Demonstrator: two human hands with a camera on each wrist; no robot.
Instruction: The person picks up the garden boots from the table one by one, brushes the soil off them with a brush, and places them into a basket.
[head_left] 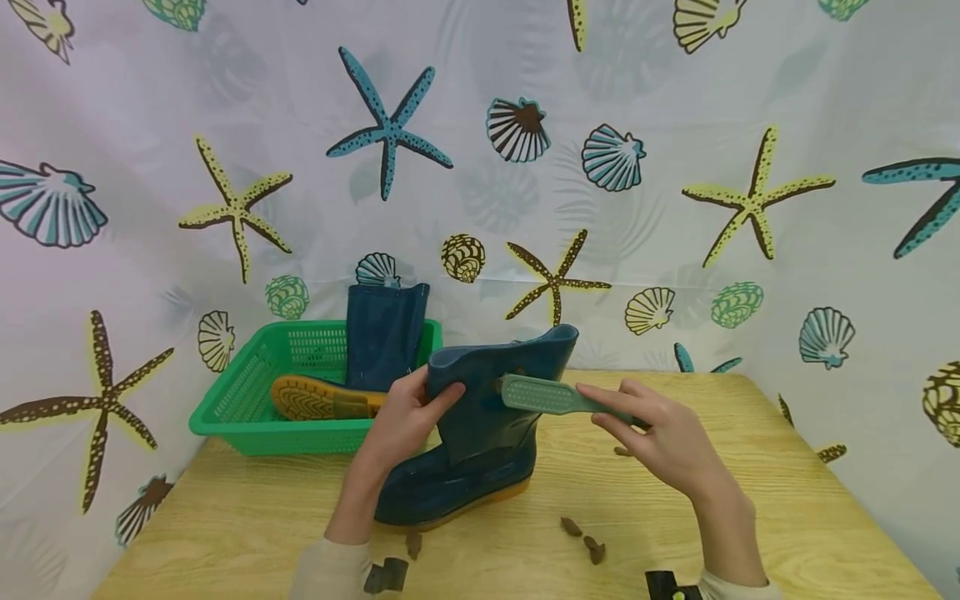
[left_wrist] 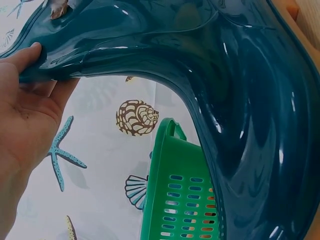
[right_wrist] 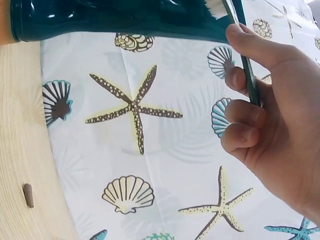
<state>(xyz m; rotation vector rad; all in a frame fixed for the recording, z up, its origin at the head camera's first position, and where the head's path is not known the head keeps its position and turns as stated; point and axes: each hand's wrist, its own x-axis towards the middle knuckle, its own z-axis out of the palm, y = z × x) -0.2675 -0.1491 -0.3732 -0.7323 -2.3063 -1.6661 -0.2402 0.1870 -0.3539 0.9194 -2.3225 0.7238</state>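
Observation:
A dark blue rubber boot (head_left: pixel 468 492) with a tan sole stands on the table, its shaft leaning right. My left hand (head_left: pixel 405 421) grips the shaft near its top rim, the thumb on the near face. In the left wrist view, that thumb (left_wrist: pixel 31 54) lies on the glossy shaft and a brown clump (left_wrist: pixel 59 9) shows close to the rim. My right hand (head_left: pixel 663 425) holds a green brush (head_left: pixel 547 396) by its handle. Its head overlaps the upper shaft, beside a brown smear. White bristles (right_wrist: pixel 216 8) face the boot in the right wrist view.
At the back left sits a green plastic basket (head_left: pixel 300 439) with a second blue boot (head_left: pixel 384 337) in it, plus a tan sole (head_left: pixel 311 398). Small brown bits (head_left: pixel 595 549) lie on the wooden table (head_left: pixel 750 500). A patterned curtain (head_left: pixel 660 233) hangs behind.

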